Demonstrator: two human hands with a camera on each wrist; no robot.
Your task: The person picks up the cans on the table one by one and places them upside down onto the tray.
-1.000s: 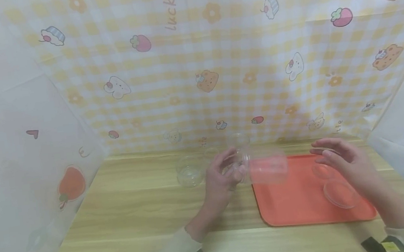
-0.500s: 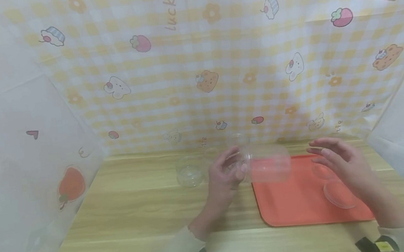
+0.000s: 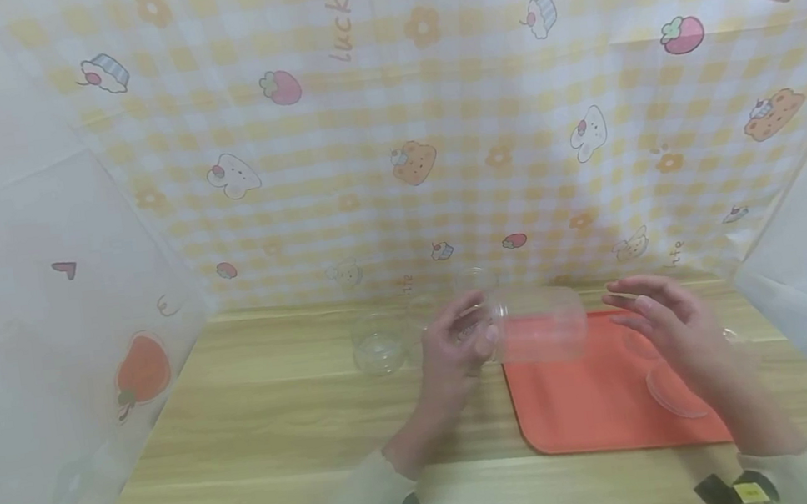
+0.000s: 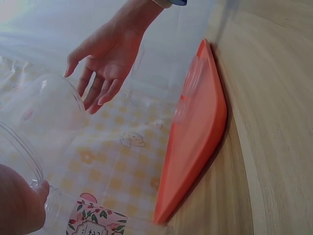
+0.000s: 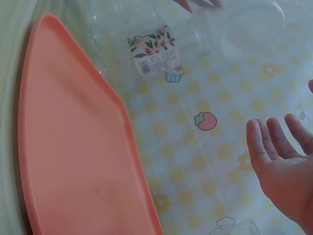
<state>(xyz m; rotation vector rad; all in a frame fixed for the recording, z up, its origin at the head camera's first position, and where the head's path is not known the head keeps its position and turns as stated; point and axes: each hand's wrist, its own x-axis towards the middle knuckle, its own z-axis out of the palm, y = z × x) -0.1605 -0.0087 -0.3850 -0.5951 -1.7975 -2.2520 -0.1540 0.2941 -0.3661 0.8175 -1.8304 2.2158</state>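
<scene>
A clear plastic jar (image 3: pixel 543 326) lies on its side in the air over the left part of the orange tray (image 3: pixel 583 419). My left hand (image 3: pixel 453 347) grips it by the rimmed mouth end, so the base points right. In the left wrist view the jar's rounded base (image 4: pixel 51 105) overlaps the fingertips of the other hand. My right hand (image 3: pixel 673 328) hovers above the tray's right side, facing the base. The right wrist view shows this hand (image 5: pixel 286 169) with its fingers extended and nothing in them. Beneath it, a clear round lid (image 3: pixel 669 396) lies on the tray.
Another clear lid (image 3: pixel 637 345) sits farther back on the tray, partly behind my right hand. Several clear jars stand on the wooden table (image 3: pixel 260 438) left of centre, one being a jar (image 3: pixel 379 347). A floral label (image 5: pixel 154 51) shows on one. A patterned cloth (image 3: pixel 357 123) hangs behind.
My left hand and the jar have shifted slightly right. My right hand has drifted left toward the jar's base, narrowing the gap, and a clear object now shows right of it.
</scene>
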